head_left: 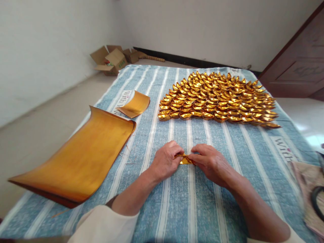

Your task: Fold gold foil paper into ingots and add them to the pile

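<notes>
Sleeves (108, 222) — hands (164, 160) (212, 164) on foil (186, 161) — box (116, 60), contents (108, 63) unclear

Striped cloth (182, 202), cartons (116, 58) beyond, door (298, 64) at right.
White stripes and lettering (282, 146) mark the blue cloth. Past its far left corner, the larger carton stands open on the floor (73, 108). Dark skirting (174, 58) edges the wall (202, 30); near right, something black (313, 200) curves over pinkish fabric (303, 182).
</notes>
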Demonstrator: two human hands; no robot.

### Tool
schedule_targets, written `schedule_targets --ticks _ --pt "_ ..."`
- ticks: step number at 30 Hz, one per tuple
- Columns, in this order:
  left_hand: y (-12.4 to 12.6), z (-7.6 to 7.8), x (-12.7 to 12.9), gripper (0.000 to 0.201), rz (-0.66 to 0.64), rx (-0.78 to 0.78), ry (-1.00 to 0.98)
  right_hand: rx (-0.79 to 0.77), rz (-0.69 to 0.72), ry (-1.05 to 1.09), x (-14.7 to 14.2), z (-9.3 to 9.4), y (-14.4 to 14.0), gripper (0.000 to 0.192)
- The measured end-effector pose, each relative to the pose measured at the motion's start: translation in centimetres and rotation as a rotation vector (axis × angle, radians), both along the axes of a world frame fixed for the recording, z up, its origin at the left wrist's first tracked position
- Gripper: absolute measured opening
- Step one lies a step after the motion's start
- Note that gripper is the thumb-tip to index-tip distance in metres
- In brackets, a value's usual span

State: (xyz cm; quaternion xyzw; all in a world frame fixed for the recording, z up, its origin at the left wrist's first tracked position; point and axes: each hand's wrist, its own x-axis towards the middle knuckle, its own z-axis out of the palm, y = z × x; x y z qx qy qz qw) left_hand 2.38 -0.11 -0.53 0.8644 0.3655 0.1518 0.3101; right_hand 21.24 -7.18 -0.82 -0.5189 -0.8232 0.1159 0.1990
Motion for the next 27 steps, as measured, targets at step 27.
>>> schedule_targets --ticks 27 --pt "0.37 0.81 0.3 0.013 0.017 -0.085 0.021 -0.046 -0.034 -0.08 -0.3 0.49 -0.01 0.02"
